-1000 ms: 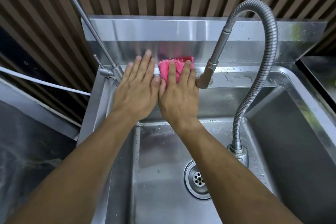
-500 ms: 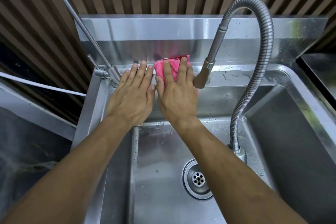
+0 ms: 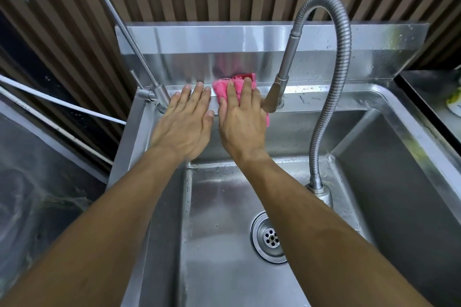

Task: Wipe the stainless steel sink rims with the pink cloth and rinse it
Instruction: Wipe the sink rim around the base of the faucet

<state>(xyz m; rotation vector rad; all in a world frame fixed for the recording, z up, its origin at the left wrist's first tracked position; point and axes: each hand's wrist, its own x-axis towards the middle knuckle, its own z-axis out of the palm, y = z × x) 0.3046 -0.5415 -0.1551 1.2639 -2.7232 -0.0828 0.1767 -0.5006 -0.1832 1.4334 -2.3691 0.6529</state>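
The pink cloth (image 3: pixel 222 87) lies on the back rim (image 3: pixel 324 99) of the stainless steel sink, against the splashback. My right hand (image 3: pixel 243 119) presses flat on the cloth, fingers spread over it, covering most of it. My left hand (image 3: pixel 185 122) lies flat and bare on the rim just to the left, its thumb beside the right hand. The sink basin (image 3: pixel 219 244) lies below both forearms, with its drain (image 3: pixel 270 238) near the middle.
A flexible hose faucet (image 3: pixel 335 77) arches over the basin; its spray head (image 3: pixel 277 92) hangs just right of my right hand. A thin tap (image 3: pixel 154 92) stands left of my left hand. A second basin (image 3: pixel 399 169) lies to the right, and a white hose (image 3: pixel 62 104) runs along the left.
Both hands, with the cloth under the right one, have slid slightly back from the splashback along the rear rim. The camera view has shifted a little.
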